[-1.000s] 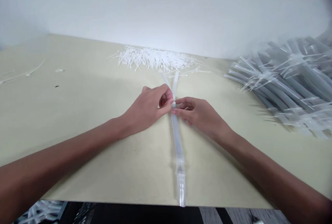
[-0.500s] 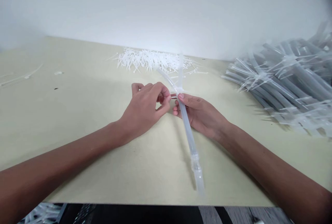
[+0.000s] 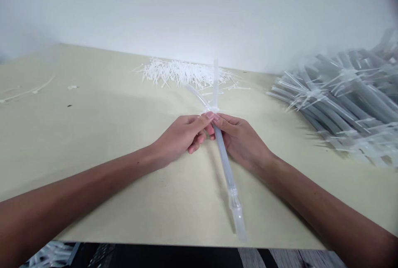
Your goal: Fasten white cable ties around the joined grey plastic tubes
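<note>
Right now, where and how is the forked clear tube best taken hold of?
Probably by its straight stem, just below the fork, from the right, thumb on top, as the right hand does: the stem runs single there, while its branches spread apart.

The left hand point(image 3: 183, 135) and the right hand point(image 3: 245, 137) meet above a pale table point(image 3: 124, 206), thumb tips together, pinching a translucent tube point(image 3: 224, 160). Just beyond the thumbs is a white joint point(image 3: 214, 109), past which two branches point(image 3: 215, 79) spread away from the hands. The stem slants back between the forearms to a wider end piece point(image 3: 235, 201). Beyond both hands lies a heap of white cable ties point(image 3: 178, 71). Well right of the right hand, many similar tubes point(image 3: 345, 102) are piled; far left of the left hand lie thin white strips point(image 3: 25, 94).
</note>
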`<state>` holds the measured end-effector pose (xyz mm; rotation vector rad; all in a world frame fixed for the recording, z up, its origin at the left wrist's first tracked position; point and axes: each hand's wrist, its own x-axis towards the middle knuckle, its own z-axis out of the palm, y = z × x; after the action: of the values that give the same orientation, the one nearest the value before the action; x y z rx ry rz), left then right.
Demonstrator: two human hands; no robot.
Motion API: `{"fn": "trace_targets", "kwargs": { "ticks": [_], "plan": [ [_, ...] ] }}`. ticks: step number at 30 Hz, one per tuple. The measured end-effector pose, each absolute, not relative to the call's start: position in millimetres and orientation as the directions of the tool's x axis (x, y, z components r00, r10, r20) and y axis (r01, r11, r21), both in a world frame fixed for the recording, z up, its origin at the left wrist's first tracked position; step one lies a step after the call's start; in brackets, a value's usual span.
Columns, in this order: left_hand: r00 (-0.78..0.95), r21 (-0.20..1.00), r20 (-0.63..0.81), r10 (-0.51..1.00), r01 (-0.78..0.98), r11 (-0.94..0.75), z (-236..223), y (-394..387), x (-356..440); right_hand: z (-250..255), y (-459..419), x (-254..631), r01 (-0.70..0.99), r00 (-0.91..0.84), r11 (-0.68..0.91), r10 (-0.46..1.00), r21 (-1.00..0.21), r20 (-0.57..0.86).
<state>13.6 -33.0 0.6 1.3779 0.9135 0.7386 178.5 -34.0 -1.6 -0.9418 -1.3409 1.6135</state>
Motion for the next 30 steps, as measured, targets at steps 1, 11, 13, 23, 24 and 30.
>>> {"fn": "trace_targets", "kwargs": {
  "ticks": [1, 11, 13, 23, 24, 30],
  "plan": [
    [0.477, 0.994, -0.102, 0.873, 0.073, 0.077, 0.5, -32.8, 13.7, -0.9, -34.5, 178.1, -0.122, -0.395, -0.098, 0.918, -0.988, -0.042],
    [0.497, 0.993, -0.112, 0.861, 0.085, 0.08, -0.2, -31.8, 14.7, 0.8, -33.9, 179.9, -0.109, -0.423, -0.141, 0.903, -0.984, -0.083],
    [0.508, 0.993, -0.112, 0.854, 0.093, 0.075, 0.0, -32.3, 14.9, 0.1, -33.9, 180.4, -0.106, -0.431, -0.143, 0.898, -0.984, -0.084],
    [0.549, 0.995, -0.094, 0.83, 0.082, 0.058, -1.0, -32.0, 13.5, 2.1, -33.8, 180.3, -0.068, -0.382, -0.102, 0.921, -0.992, -0.069],
    [0.55, 0.995, -0.091, 0.831, 0.077, 0.058, -0.9, -32.3, 13.5, 2.5, -33.8, 179.9, -0.065, -0.375, -0.085, 0.925, -0.994, -0.054],
    [0.491, 0.997, -0.07, 0.868, 0.046, 0.054, 2.7, -35.1, 15.6, 2.5, -33.2, 176.5, -0.069, -0.319, -0.048, 0.947, -0.996, -0.024]
  ]
}}
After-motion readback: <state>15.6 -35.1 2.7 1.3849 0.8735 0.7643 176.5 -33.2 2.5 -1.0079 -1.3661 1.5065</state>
